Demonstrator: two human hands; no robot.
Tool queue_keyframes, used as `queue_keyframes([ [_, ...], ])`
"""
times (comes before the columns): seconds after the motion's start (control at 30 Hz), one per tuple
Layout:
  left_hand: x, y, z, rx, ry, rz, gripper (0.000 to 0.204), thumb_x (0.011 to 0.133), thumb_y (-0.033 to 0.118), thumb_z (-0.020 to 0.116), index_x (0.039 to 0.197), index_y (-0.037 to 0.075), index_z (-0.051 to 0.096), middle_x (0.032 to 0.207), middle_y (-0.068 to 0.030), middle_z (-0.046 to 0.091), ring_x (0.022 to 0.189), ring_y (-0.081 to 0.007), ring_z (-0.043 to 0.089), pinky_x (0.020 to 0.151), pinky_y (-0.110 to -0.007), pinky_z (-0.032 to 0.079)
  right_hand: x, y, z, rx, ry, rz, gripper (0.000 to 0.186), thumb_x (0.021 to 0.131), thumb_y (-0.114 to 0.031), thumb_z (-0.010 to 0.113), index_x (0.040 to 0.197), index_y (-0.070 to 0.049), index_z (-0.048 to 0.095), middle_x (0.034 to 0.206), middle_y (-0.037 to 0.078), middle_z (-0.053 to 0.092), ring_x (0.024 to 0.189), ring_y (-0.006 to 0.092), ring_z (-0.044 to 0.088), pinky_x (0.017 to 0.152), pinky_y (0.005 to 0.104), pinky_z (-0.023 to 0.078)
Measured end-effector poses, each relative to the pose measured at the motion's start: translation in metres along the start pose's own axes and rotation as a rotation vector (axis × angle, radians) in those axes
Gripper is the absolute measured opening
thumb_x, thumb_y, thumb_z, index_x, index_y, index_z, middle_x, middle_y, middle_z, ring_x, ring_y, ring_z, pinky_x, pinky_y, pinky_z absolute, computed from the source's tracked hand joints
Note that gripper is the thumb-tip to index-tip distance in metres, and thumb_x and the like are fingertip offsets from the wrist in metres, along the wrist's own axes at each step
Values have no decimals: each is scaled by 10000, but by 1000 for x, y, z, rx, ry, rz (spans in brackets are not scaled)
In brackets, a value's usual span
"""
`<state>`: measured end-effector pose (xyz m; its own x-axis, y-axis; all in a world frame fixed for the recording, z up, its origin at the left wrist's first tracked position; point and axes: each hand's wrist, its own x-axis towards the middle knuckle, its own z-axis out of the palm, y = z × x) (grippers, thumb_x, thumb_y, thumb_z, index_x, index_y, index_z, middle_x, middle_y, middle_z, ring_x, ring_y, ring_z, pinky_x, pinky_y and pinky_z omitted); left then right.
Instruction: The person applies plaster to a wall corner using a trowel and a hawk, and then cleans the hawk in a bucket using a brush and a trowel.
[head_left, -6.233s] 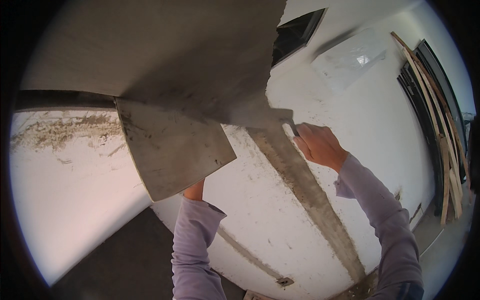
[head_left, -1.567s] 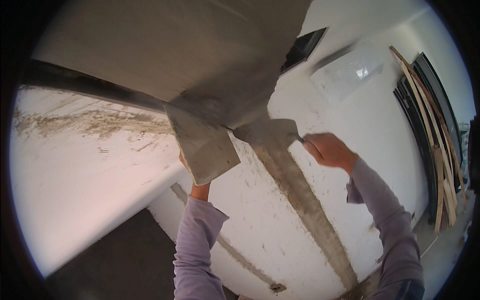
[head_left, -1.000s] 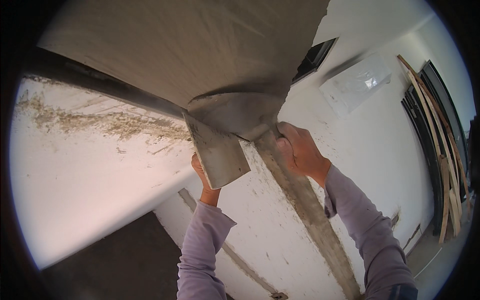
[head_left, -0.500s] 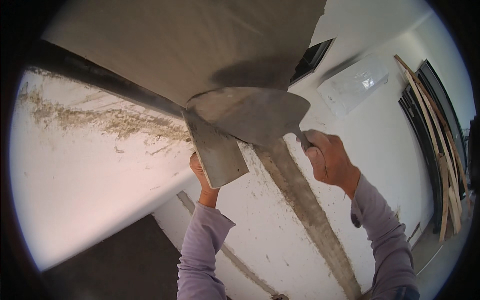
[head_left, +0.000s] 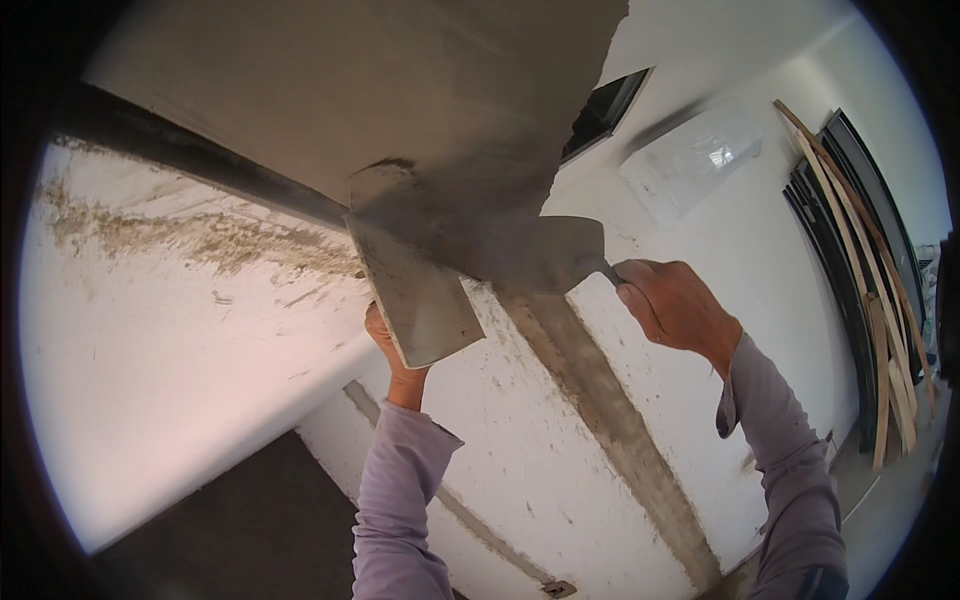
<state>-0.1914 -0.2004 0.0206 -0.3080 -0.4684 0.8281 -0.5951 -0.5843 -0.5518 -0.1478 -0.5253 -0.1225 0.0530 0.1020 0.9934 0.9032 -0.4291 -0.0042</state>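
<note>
My right hand (head_left: 680,308) is closed round the handle of a trowel (head_left: 555,252). The trowel's broad metal blade points left, its front part smeared by motion where it meets the grey mortar surface (head_left: 330,70) above. A flat rectangular board (head_left: 420,295) stands tilted just left of the blade, its upper end against the lower corner of that surface. Behind the board's left edge, my left hand (head_left: 392,345) grips it; most of its fingers are hidden by the board.
A dark gap (head_left: 200,155) runs along the mortar surface's lower left edge. The white wall carries a grey mortar strip (head_left: 610,410) and rough smears (head_left: 210,235). At right lean wooden strips (head_left: 890,350) and dark frames (head_left: 840,270), near a plastic-covered white box (head_left: 690,165).
The trowel has swung lower and turned, so its blade now shows narrower. My right hand has shifted slightly right. The board has stayed nearly in place against the mortar's edge.
</note>
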Motion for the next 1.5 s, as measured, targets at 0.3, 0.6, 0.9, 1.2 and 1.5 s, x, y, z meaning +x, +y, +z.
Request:
queue_keyframes([
  [0.3, -16, -21, -5, -207, -14, -262, 240, 908, 143, 564, 1102, 1, 559, 980, -47, 637, 832, -121, 620, 704, -281, 547, 20, -41, -20, 12, 282, -141, 186, 911, -182, 534, 952, -1, 511, 762, 142, 565, 615, 343, 564, 552, 412, 452],
  [0.6, -31, -40, -14, -179, -162, -220, 412, 938, 167, 541, 1313, 29, 439, 1239, -103, 555, 1082, -203, 569, 895, -361, 515, 2, -26, 3, -156, 66, 46, 193, 925, -206, 532, 893, -20, 493, 729, 134, 551, 615, 329, 571, 523, 419, 434],
  [0.9, -38, -44, -28, 64, -202, -131, 381, 869, 140, 626, 1222, 30, 537, 1202, -124, 585, 1103, -275, 549, 950, -389, 440, -4, -35, -15, -15, 243, -101, 182, 914, -175, 508, 962, 0, 500, 705, 139, 513, 581, 334, 531, 526, 409, 433],
  [1.2, -28, -39, -9, 26, -165, -89, 343, 854, 116, 626, 1181, 32, 564, 1142, -110, 607, 1045, -243, 569, 909, -365, 455, 13, -9, 38, -111, 182, -33, 214, 930, -227, 528, 923, -20, 472, 705, 138, 533, 591, 332, 562, 515, 399, 450],
  [1.5, -27, -34, -27, 97, -196, -55, 308, 840, 92, 626, 1140, 34, 590, 1081, -96, 630, 988, -212, 589, 868, -340, 470, -24, 15, 49, -352, 62, 15, 300, 896, -318, 587, 939, -24, 546, 761, 79, 557, 671, 252, 581, 564, 368, 460],
])
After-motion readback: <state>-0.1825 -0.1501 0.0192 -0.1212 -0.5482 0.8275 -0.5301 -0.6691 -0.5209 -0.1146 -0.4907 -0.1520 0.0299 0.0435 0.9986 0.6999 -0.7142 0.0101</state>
